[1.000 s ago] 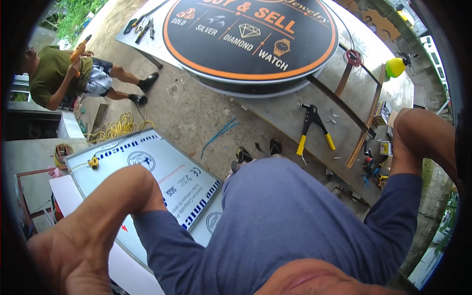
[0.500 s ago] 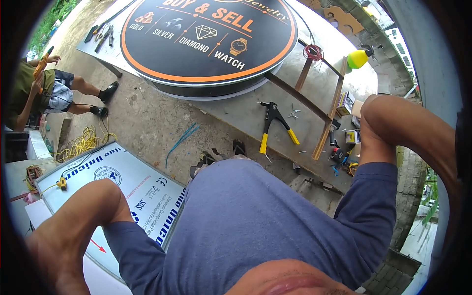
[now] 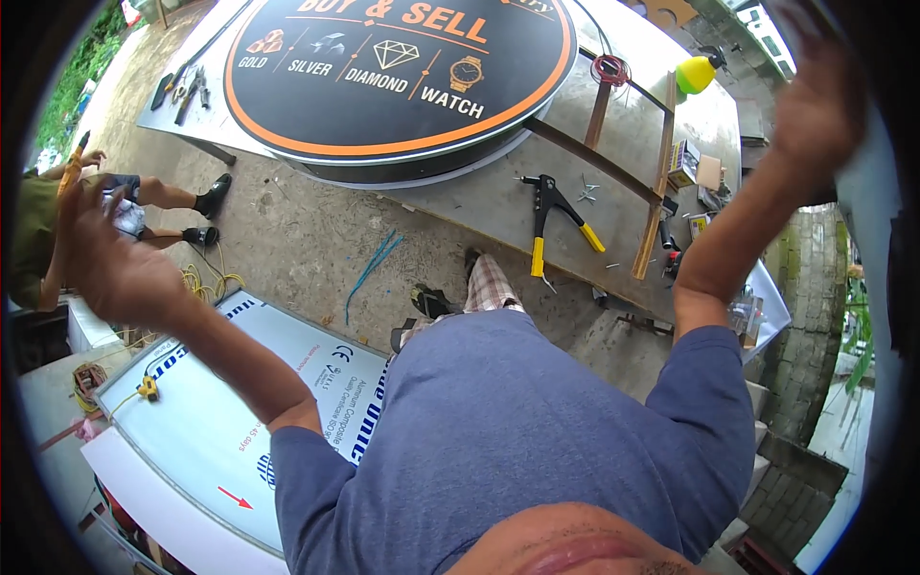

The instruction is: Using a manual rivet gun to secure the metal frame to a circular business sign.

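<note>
A: How are the two hands placed?

B: The left hand (image 3: pixel 129 273) is raised at left, blurred, its fingers loosely parted and holding nothing that can be made out. The right hand (image 3: pixel 819 110) is raised at far right; blur and the dark rim obscure its fingers, so how far they are open, or whether they grip anything, cannot be told.

A: What lies closest to each?

B: For the left, the pale blue panel (image 3: pixel 206 383), lying at near left, partly covered in view by the left forearm; a yellow device (image 3: pixel 148 389) sits on it. For the right, the yellow-green bottle (image 3: pixel 697 75), lying tilted on the right part of the table (image 3: pixel 460 213).

A: And the rest of the table?

B: A black oval sign (image 3: pixel 398 105) with an orange border occupies its far side. Right of this are a brown frame (image 3: pixel 594 159) and a red wire coil (image 3: pixel 623 75). A hand riveter (image 3: pixel 548 196) with yellow grips lies nearer, beside scattered rivets (image 3: pixel 587 192). Hand tools (image 3: pixel 190 93) lie left of the sign.

A: Beyond the table?

B: Blue strips (image 3: pixel 371 270) lie on the floor; at far left stands a co-worker (image 3: pixel 34 235) with an orange tool (image 3: pixel 72 171).
</note>
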`<state>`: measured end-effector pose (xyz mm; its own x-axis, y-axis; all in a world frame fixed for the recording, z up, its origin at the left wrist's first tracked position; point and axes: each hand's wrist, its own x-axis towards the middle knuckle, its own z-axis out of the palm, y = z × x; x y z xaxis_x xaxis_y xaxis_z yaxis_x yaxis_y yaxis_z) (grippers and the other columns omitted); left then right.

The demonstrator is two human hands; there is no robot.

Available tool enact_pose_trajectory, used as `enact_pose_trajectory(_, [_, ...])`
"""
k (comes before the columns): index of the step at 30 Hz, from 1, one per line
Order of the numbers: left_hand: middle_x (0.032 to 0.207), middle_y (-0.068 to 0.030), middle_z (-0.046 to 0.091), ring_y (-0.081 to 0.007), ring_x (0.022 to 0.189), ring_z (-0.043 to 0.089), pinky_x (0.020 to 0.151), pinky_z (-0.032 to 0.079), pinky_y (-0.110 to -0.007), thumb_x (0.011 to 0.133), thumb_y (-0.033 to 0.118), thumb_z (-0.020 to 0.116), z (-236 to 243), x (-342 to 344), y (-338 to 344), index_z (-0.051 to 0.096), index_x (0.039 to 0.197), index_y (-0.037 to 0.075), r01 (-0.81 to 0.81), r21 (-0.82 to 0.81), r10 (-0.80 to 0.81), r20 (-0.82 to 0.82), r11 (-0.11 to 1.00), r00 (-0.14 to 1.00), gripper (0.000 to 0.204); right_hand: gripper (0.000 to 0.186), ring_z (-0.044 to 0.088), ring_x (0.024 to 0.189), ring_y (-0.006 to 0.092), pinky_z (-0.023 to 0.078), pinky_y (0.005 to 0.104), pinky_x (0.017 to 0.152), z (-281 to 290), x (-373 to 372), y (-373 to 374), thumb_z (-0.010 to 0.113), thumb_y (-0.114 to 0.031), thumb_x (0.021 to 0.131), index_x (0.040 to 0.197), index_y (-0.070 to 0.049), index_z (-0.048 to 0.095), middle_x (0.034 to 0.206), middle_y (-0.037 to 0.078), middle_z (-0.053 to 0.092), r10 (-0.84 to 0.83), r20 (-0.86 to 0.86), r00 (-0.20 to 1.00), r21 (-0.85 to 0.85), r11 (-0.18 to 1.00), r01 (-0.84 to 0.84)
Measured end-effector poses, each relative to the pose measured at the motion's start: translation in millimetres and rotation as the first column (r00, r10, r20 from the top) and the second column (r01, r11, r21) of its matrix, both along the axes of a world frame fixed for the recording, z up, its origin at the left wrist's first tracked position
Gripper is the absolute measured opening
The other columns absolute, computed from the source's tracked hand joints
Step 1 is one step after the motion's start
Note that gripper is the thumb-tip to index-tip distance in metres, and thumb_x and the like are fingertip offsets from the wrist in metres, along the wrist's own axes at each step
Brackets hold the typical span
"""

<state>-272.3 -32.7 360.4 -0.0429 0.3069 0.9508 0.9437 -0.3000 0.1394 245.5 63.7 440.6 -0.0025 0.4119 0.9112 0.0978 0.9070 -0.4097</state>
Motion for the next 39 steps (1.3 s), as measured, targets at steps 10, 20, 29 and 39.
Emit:
enact_pose_trajectory(10, [0.130, -0.0144, 0.062, -0.0212, 0.110, 0.064, 0.085, 0.053, -0.030, 0.100, 0.013, 0.058, -272.8, -39.1, 116.3, 0.053, 0.136, -0.004, 0.237, -0.425, 0.291, 0.846, 0.874, 0.446, 0.041, 0.022, 0.072, 0.080, 0.0165, 0.059, 0.0262, 0.067, -344.1, 114.5, 193.4, 0.064, -0.010, 0.096, 0.114, 0.000, 0.071, 0.098, 0.010, 0.073, -0.334, 0.049, 0.941, -0.905, 0.383, 0.183])
enact_pose_trajectory(20, [0.115, -0.0148, 0.066, -0.0233, 0.097, 0.061, 0.084, 0.049, -0.036, 0.104, 0.027, 0.048, -319.8, -4.5, 170.1, 0.058, 0.128, -0.008, 0.189, -0.656, 0.485, 0.693, 0.730, 0.534, 0.043, 0.025, 0.068, 0.088, 0.0146, 0.055, 0.0268, 0.079, -446.6, 97.1, 271.5, 0.064, -0.003, 0.091, 0.114, 0.002, 0.073, 0.103, 0.011, 0.073, -0.533, 0.046, 0.845, -0.851, 0.422, 0.313])
enact_pose_trajectory(29, [0.107, -0.0210, 0.068, -0.0318, 0.097, 0.061, 0.092, 0.046, -0.039, 0.106, 0.025, 0.046, -346.4, -18.0, 171.2, 0.063, 0.112, -0.010, -0.090, -0.666, 0.560, 0.537, 0.740, 0.631, 0.040, 0.034, 0.066, 0.106, 0.0203, 0.049, 0.0296, 0.095, -426.5, 64.9, 286.9, 0.066, -0.009, 0.089, 0.120, 0.006, 0.068, 0.119, 0.015, 0.070, -0.669, 0.080, 0.739, -0.906, 0.261, 0.334])
enact_pose_trajectory(39, [0.122, -0.0243, 0.061, -0.0374, 0.116, 0.057, 0.103, 0.040, -0.041, 0.107, 0.033, 0.041, -360.8, -12.7, 165.6, 0.057, 0.127, -0.012, 0.053, -0.538, 0.476, 0.785, 0.842, 0.397, 0.053, 0.034, 0.065, 0.104, 0.0203, 0.051, 0.0293, 0.095, -450.1, 70.3, 284.0, 0.057, -0.002, 0.098, 0.129, 0.010, 0.059, 0.122, 0.016, 0.066, -0.575, -0.266, 0.774, -0.899, 0.437, 0.016])
